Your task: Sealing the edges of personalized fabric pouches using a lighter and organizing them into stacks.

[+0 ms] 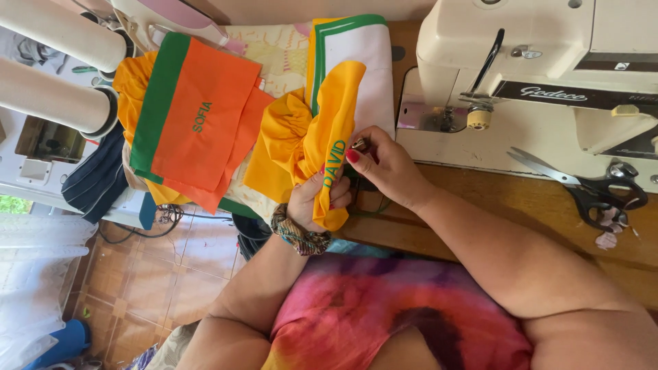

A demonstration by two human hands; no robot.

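Both hands grip the yellow cloth (322, 147) at the desk (507, 205) edge — the left hand (312, 202) clenched on its lower fold, the right hand (384, 164) pinching its edge with a small tool. Black-handled scissors (589, 188) lie beside the sewing machine (548, 75); an orange cloth (199, 116) lies left.

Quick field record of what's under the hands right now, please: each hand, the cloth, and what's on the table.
left hand: grips the yellow cloth from below, scrunchie on the wrist
right hand: pinches a small tool at the cloth's edge; kind too small to tell
orange piece: lies to the left, green band along one side
sewing machine: cream, on the wooden table
scissors: black handles, on the table beside the machine
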